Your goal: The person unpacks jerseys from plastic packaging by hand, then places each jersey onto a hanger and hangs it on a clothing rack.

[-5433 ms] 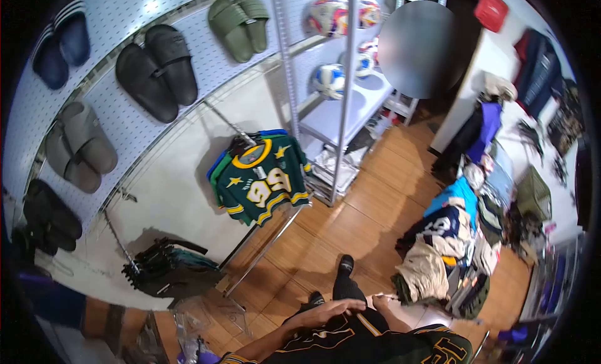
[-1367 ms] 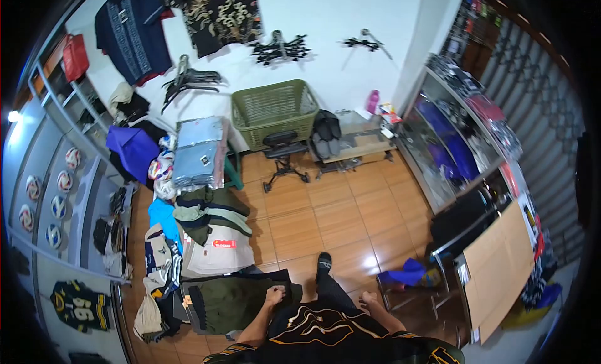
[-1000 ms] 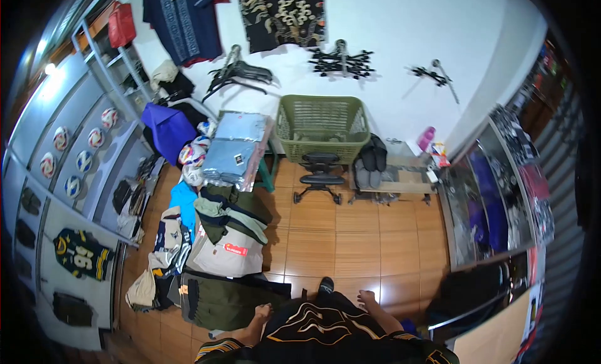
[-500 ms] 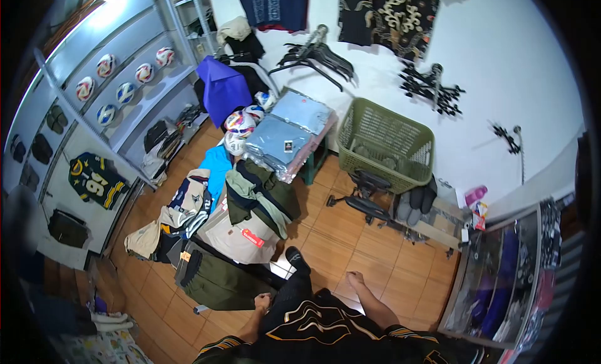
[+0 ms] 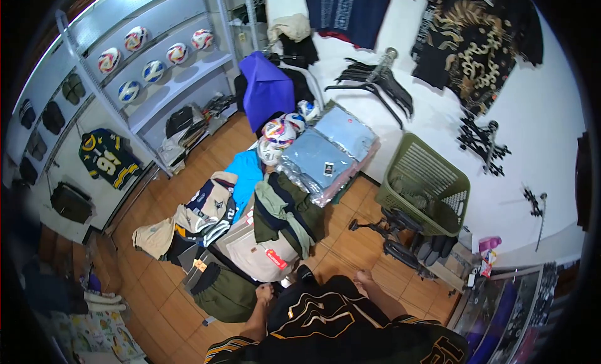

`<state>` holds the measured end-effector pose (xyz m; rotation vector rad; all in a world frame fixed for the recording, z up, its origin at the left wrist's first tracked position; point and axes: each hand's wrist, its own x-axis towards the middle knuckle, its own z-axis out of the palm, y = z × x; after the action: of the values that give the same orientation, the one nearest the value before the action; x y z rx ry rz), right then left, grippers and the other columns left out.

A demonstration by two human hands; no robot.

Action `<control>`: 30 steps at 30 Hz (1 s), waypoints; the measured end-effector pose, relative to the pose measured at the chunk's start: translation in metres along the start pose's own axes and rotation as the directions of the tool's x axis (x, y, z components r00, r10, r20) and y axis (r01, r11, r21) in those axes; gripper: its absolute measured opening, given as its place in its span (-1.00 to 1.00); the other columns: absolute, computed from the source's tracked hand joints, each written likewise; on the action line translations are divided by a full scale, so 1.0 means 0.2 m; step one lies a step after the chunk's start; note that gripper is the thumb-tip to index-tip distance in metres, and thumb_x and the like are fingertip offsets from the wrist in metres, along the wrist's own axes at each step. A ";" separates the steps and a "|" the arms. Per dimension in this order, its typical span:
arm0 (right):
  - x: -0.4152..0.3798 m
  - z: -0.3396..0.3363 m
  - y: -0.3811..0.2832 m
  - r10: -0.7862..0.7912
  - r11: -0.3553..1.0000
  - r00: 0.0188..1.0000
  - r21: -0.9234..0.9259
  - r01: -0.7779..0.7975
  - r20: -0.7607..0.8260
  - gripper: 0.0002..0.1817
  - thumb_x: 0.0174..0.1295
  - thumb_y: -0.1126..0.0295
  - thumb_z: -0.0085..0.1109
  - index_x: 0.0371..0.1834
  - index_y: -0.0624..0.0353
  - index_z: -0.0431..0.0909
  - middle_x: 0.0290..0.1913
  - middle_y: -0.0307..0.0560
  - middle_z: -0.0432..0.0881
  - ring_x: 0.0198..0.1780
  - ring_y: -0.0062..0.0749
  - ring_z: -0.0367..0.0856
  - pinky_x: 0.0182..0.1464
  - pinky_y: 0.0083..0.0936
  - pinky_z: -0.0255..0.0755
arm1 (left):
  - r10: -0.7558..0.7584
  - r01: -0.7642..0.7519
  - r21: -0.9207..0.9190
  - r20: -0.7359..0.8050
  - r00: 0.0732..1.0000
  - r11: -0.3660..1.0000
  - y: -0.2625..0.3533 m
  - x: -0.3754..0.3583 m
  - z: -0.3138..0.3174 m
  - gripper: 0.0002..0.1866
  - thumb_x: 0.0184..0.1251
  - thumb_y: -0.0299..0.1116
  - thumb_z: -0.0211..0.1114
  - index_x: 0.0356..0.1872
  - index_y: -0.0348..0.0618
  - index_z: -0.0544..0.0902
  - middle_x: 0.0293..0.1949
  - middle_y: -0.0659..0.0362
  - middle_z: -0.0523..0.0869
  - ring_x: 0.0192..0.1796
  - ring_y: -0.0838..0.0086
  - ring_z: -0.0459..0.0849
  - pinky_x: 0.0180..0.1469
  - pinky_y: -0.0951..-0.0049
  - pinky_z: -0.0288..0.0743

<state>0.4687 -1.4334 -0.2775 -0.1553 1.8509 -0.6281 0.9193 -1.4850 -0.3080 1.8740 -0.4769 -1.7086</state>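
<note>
My left hand [image 5: 265,293] is closed beside dark green shorts [image 5: 224,294] with an elastic waist; what it holds, if anything, is too small to tell. My right hand [image 5: 363,279] has its fingers curled at the right side of my black shirt [image 5: 319,320], with nothing visible in it. Ahead of my left hand lies a beige garment [image 5: 258,254] with a red label. Over it are olive and grey-green clothes [image 5: 285,207]. Farther off, a stack of light blue garments in plastic [image 5: 319,157] sits next to several balls [image 5: 278,133].
A green basket [image 5: 426,182] stands at the right wall, with a small black wheeled frame [image 5: 394,232] before it. A glass display case [image 5: 510,307] is at the lower right. Shelves [image 5: 181,82] with balls line the left. Black hangers [image 5: 375,82] hang on the back wall.
The view has turned, so the room's contents appear farther right and the clothes sit closer to my body. Both hands remain low beside my body, fingers curled.
</note>
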 end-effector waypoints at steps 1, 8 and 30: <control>-0.03 0.03 -0.10 -0.017 1.000 1.000 0.022 0.018 -0.005 -0.79 0.41 0.35 0.03 0.05 0.06 0.52 -0.33 -0.12 0.63 -0.46 -0.40 0.60 -0.46 -0.33 0.38 | 0.004 -0.004 0.005 -0.091 0.996 1.000 0.12 -0.03 0.04 -0.84 0.41 -0.32 0.20 -0.28 -0.16 0.67 -0.39 0.21 0.72 -0.40 0.53 0.69 -0.55 0.51 0.39; 0.14 0.28 -0.71 -0.079 0.989 0.987 -0.112 0.095 0.137 -0.75 0.43 0.29 0.04 0.09 0.06 0.52 -0.26 -0.17 0.66 -0.38 -0.41 0.61 -0.37 -0.34 0.47 | 0.043 -0.054 -0.045 -0.216 0.976 0.998 0.34 -0.01 0.08 -0.77 0.52 -0.32 0.09 0.01 -0.11 0.66 -0.16 0.21 0.78 -0.21 0.52 0.73 -0.25 0.45 0.57; 1.16 1.53 -2.86 -0.212 0.968 0.949 -0.081 0.236 0.235 -0.30 0.23 0.00 0.42 0.31 0.19 0.46 0.24 0.09 0.55 0.21 0.07 0.58 0.06 0.09 0.62 | -0.406 0.301 -0.308 -0.379 0.831 0.903 0.25 -0.24 0.31 -0.60 0.51 -0.09 0.28 0.14 -0.17 0.63 -0.11 0.13 0.79 -0.23 0.44 0.75 -0.22 0.37 0.60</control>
<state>0.5508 -2.1173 -0.2653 -0.4961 1.6592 -0.6377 0.8575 -1.5057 -0.2408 2.1719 0.2659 -1.4066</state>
